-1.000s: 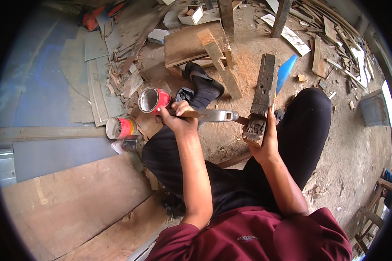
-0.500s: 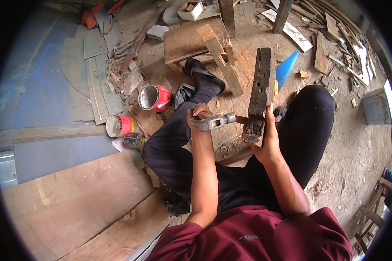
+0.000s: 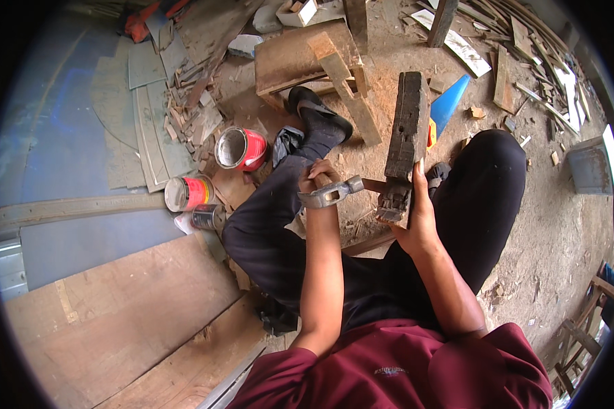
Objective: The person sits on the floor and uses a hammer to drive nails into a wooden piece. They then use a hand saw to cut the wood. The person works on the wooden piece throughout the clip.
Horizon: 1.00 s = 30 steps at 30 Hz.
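- Weathered dark timber block (image 3: 406,136) stands on end between the seated person's knees; I take it as my landmark.
- Right hand (image 3: 416,218) wraps the block's lower end, fingers curled and pressed tight around it.
- Left hand (image 3: 318,178) sits just left of the block, fingers closed in a fist on the claw hammer (image 3: 331,194), its wooden handle reaching to the block's base.
- Left of the block, well apart: an open red paint tin (image 3: 241,148) and two more tins.
- Risk, in my judgement: the hammer works close to the right fingers; a slip could strike them, or the unclamped block could twist out of grip.
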### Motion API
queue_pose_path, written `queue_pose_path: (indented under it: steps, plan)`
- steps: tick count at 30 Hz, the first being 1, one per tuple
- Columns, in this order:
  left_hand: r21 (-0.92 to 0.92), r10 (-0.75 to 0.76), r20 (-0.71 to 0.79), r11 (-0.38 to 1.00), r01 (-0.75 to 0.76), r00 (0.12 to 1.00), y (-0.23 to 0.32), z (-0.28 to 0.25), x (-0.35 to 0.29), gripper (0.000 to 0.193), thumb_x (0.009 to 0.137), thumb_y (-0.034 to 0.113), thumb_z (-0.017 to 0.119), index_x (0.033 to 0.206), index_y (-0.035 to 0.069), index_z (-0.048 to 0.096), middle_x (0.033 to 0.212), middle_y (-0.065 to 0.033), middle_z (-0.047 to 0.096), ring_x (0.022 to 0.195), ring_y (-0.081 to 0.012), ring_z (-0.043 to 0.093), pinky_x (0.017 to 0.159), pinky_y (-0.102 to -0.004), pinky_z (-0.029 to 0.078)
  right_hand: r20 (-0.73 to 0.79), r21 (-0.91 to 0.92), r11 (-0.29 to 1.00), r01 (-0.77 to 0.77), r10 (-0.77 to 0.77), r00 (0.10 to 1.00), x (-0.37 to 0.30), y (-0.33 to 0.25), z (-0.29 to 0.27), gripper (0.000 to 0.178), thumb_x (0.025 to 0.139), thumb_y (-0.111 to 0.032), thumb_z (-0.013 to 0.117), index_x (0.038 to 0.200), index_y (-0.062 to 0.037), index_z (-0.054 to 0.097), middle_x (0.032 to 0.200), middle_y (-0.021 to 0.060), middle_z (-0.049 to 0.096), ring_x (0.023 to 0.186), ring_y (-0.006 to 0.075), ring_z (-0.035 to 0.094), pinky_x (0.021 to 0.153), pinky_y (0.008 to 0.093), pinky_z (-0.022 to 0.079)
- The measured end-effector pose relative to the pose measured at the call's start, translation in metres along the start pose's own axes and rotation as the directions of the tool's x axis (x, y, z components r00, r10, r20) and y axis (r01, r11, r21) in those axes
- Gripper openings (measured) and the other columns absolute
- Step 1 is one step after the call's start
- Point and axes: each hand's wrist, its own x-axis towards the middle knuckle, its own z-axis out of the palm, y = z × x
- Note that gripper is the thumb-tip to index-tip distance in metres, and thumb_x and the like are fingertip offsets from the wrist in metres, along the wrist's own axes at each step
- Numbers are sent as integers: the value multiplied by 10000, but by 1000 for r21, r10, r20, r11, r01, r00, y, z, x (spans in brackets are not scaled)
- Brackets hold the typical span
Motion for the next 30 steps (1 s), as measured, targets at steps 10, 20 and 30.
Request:
queue_pose_path:
  steps: [10, 20, 30]
  plan:
    - [90, -95, -111, 990, 105, 989, 43, -84, 12, 102, 843, 11, 473, 942, 18, 451, 858, -90, 484, 725, -173, 539, 592, -250, 437, -112, -201, 978, 48, -72, 991, 32, 31, -35, 672, 946, -636, 528, 1248, -37, 557, 1090, 123, 680, 880, 175, 632, 736, 339, 538]
    - [863, 534, -240, 500, -74, 811, 32, -142, 38, 277, 931, 260, 471, 1086, 38, 529, 1008, -118, 587, 912, -246, 595, 808, -383, 462, -217, -514, 855, 69, -207, 954, 83, 67, -62, 620, 933, -504, 660, 1230, 38, 608, 1103, 86, 647, 1016, 151, 594, 899, 304, 467]
    - [975, 640, -159, 221, 18, 752, 23, -157, 22, 433, 1003, 420, 435, 1188, 67, 607, 1074, -121, 668, 1019, -266, 628, 986, -421, 453, -158, -484, 858, 169, -276, 948, 105, 68, -71, 597, 930, -458, 685, 1220, 58, 605, 1118, 104, 646, 1001, 160, 595, 877, 308, 476]
